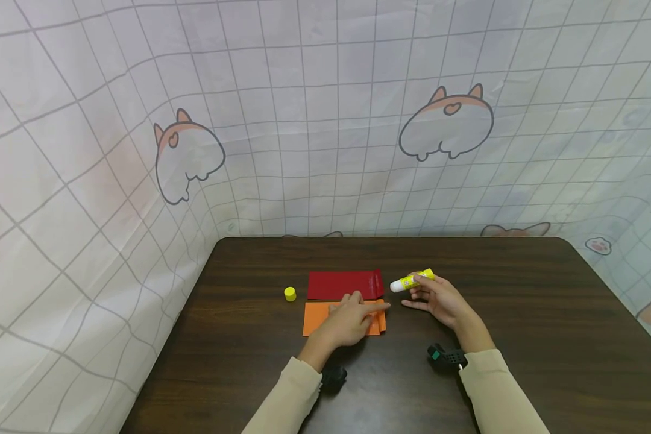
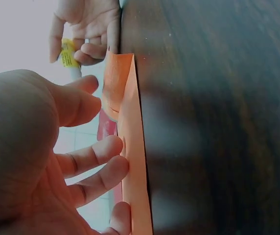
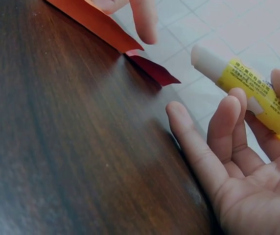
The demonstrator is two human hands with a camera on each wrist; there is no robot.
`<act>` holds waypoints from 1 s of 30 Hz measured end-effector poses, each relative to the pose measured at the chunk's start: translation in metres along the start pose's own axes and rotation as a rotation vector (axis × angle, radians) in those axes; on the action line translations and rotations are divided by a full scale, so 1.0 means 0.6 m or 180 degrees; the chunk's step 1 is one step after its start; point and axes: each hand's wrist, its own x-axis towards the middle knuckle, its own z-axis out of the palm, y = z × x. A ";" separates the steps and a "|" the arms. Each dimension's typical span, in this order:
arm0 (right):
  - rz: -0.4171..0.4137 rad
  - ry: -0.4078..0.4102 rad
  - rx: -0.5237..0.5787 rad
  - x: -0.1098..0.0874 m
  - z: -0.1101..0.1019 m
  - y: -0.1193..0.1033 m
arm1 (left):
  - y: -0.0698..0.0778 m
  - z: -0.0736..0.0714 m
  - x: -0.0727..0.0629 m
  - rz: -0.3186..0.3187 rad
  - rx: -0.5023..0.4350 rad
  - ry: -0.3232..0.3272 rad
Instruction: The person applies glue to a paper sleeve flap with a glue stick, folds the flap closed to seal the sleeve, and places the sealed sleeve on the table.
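Note:
An orange paper envelope (image 1: 314,316) lies on the table, its flap (image 2: 118,76) raised at the right end. My left hand (image 1: 346,322) rests on it with spread fingertips (image 2: 111,171) touching the paper, the index finger reaching over the flap. Just behind it lies a dark red envelope (image 1: 339,284), also with a flap at its right end. To the right, my right hand (image 1: 439,300) pinches an uncapped yellow glue stick (image 3: 257,93) between thumb and fingers, its white end pointing left. That end is in the air, apart from both envelopes.
A yellow cap (image 1: 290,294) stands on the dark wooden table (image 1: 239,361), left of the envelopes. Behind the table hangs a white checked curtain (image 1: 336,150) with cartoon animals. Black wrist cameras (image 1: 445,357) sit close to the tabletop.

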 end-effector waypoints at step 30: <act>-0.0001 -0.0055 0.0028 0.000 -0.001 0.002 | -0.023 -0.001 0.002 -0.0108 -0.0326 0.0315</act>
